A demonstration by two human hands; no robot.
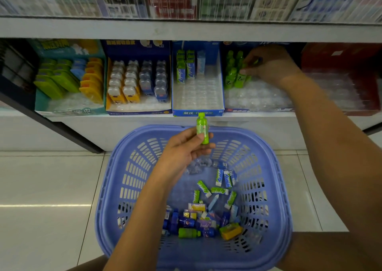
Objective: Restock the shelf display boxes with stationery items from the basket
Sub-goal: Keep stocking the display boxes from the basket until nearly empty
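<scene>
- Our left hand is pinching a green mini bottle upright above the basket; our right hand is curling its fingers round a second bottle in the display box.
- We are judging this mid-restock: next, we are moving the held bottle to a free tray slot.
- It is looking bright green, capped and labelled.

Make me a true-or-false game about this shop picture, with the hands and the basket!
1. The left hand holds a little green bottle. True.
2. The basket is red. False: it is blue-purple.
3. The right hand is inside the basket. False: it reaches into a shelf display box, at the green bottles there.
4. The basket holds small items. True.
</scene>
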